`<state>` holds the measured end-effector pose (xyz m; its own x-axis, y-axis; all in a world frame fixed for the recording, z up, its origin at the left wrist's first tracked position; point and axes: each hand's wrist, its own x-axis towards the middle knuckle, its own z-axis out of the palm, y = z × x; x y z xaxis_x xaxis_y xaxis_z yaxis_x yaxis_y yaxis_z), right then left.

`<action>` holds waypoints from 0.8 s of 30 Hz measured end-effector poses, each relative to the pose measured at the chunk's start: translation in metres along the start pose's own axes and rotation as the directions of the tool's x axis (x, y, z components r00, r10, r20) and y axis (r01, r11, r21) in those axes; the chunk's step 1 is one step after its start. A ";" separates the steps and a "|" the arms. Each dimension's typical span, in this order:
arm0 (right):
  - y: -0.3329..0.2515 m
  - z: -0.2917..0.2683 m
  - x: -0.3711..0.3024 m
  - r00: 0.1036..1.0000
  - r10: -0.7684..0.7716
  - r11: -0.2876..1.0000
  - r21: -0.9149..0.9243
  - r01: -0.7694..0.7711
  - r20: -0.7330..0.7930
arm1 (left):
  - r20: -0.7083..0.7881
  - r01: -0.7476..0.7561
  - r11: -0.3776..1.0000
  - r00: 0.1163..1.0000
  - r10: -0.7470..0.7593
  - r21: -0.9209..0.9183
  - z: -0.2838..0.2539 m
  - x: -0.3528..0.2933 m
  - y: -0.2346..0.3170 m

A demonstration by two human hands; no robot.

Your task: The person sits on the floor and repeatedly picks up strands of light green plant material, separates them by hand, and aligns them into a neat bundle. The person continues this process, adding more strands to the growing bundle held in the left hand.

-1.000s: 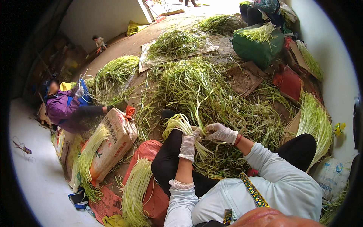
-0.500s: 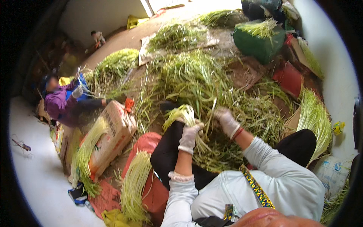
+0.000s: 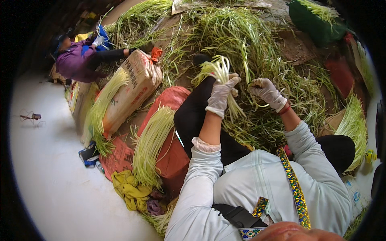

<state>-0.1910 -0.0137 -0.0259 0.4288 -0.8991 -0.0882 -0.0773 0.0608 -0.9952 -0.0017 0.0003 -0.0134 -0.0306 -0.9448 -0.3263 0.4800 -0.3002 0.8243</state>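
Note:
My left hand [image 3: 222, 95], in a pale thin glove, is closed round a bunch of long pale-green stalks [image 3: 221, 69]. The white ends stick up above the fist, and more of the bunch hangs below it. To its right, my right hand [image 3: 267, 94], gloved too, has its fingers pinched on a single green stalk [image 3: 261, 105] that curves out below them. Both hands are over my lap, apart from each other. In front of them spreads a large heap of loose leafy green stalks [image 3: 231, 34].
At my left, sorted pale stalks [image 3: 150, 142] lie over a red sack [image 3: 171, 154]. Another bunch [image 3: 106, 100] drapes a printed white package [image 3: 134, 86]. A person in purple [image 3: 78, 62] sits beyond. More stalks [image 3: 353, 130] stand at right; a green sack [image 3: 315, 24] sits far right.
The view has shifted, so the scene sits lower and further right. My right hand has turned and its fingers are now pinched on a stalk. The left keeps its bunch.

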 end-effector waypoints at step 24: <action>0.084 -0.128 -0.039 0.932 0.347 0.092 -0.984 -0.150 -0.109 | -0.269 -0.270 0.934 0.941 0.205 -0.234 -0.045 0.004 0.045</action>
<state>-0.3298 -0.0291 -0.1002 0.2743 -0.8640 -0.4223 -0.9574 -0.2863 -0.0360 0.0590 -0.0116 0.0018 0.3055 -0.9153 -0.2626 0.6618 0.0059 0.7496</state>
